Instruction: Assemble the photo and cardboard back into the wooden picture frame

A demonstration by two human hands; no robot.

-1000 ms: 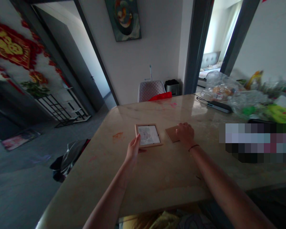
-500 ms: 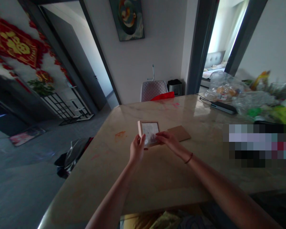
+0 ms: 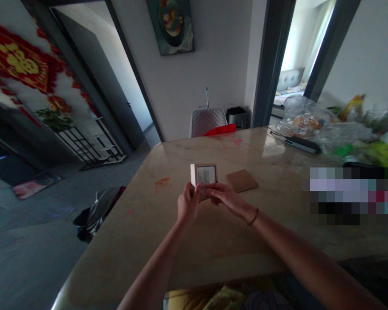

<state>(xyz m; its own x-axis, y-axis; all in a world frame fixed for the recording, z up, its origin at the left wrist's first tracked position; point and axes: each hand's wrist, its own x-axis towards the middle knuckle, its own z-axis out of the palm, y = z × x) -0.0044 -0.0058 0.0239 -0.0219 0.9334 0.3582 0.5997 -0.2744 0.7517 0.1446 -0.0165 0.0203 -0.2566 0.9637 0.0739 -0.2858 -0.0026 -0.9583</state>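
A small, deep wooden frame (image 3: 207,166) with a pale, greyish panel inside its light rim is held tilted above the table. My left hand (image 3: 188,203) grips its lower left corner, the thumb lying on the front edge. My right hand (image 3: 224,199) is against the lower right of the frame, its bent fingers over the panel and covering part of it. What the right fingertips pinch, beyond the frame itself, is hidden. A flat brown square board (image 3: 242,180) lies on the table just right of the frame.
The marble-patterned table (image 3: 142,241) bears an orange stain left of my hands. Clear plastic bags (image 3: 339,133) and a dark elongated device with a cable (image 3: 302,144) lie at the right. A quilted chair (image 3: 205,122) with red cloth stands beyond the far edge.
The frame has shifted slightly right and turned a little. My right hand has slid left across its lower front, fingers more bent. The brown board has stayed in place.
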